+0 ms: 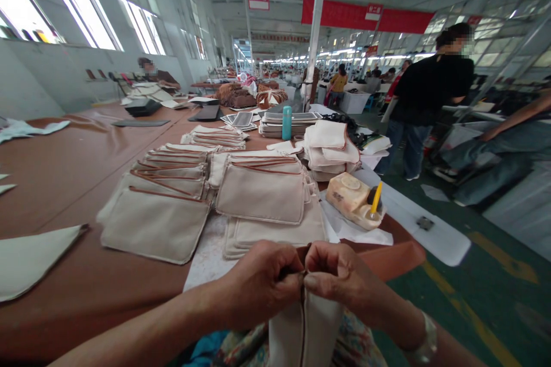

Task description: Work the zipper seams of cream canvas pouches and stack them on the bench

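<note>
Right, on my feed the fingers [296, 276] of both hands are clenched, pinching one thing between them: the top edge of a single canvas pouch [286, 335]. The left hand [258, 282] and the right hand [340, 278] meet at that edge, with the pouch standing upright just below them, close to the camera. A dark seam [302, 327] runs down its middle. One pale bracelet [424, 339] circles the right wrist.

Moving outward, a brown-topped work table [77, 292] stretches away to the left and far ahead. Just beyond the hands lie two overlapping stacks of brown-trimmed canvas pouches. I count about five edges in the left stack [155, 226] and about three in the right stack [260, 195], though the overlap keeps me from being exact. One larger canvas panel [275, 238] lies under the right stack, and a single pale canvas offcut [30, 261] sits near the left edge of my view.

Farther right, I see one pale block [348, 195] with one yellow-handled tool [376, 198] standing tilted in it. Beyond that are one pile of folded canvas pieces [329, 149] and one teal bottle [286, 123], upright. Three people are closest: one standing in black [434, 86] and one seated in jeans [486, 149], both to the right, and one seated at the far left [155, 71].
</note>
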Tool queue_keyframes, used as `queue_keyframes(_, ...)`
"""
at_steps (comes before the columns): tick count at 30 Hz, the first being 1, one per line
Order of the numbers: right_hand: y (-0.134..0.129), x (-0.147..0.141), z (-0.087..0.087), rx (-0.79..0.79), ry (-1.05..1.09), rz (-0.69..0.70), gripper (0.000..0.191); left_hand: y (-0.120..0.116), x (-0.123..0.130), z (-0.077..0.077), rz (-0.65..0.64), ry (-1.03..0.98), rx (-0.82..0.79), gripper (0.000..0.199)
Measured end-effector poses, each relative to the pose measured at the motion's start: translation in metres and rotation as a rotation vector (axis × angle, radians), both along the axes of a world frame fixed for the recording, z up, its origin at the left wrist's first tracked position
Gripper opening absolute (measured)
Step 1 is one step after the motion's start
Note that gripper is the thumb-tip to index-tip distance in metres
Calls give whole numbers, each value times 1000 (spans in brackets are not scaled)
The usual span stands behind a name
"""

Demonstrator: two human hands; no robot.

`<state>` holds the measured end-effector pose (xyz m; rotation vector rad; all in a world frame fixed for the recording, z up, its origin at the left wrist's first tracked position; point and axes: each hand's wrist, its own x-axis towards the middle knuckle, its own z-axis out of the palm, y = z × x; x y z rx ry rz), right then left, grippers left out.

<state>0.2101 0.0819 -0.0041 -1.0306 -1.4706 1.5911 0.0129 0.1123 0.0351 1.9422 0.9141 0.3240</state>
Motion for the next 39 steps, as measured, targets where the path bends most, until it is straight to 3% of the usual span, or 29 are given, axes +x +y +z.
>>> queue_keyframes(6,2,-4,1,20,-167,-119,13,2,2,-4,-1,100,158,12)
queue_keyframes(9,-1,-6,0,26,-178,-169,9,2,3,-9,24,104,157,13)
queue_keyframes(14,-13,-7,-7,69,-142,-238,4,3,1,-15,53,37,-74,13)
queue_keyframes(18,-22,-8,-11,142,-116,-246,3,6,-3,-10,-18,-111,-222,19)
queue_keyframes(23,-29,-8,-8,440,-130,-272,8,9,-5,-10,-85,-231,-351,48)
queue_keyframes(26,-30,-10,-7,581,-192,-271,11,8,-5,-12,-115,-195,-446,52)
queue_keyframes(30,-33,-11,-8,654,-270,-244,15,10,-7,-10,-204,-170,-458,47)
queue_keyframes(32,-35,-8,-7,588,-286,-226,16,11,-8,-8,-241,-166,-458,41)
queue_keyframes(37,-32,5,0,125,-78,-33,14,12,-10,-4,-300,-66,-315,28)
queue_keyframes(39,-27,9,2,61,-53,15,28,12,-10,-1,-308,0,-237,25)
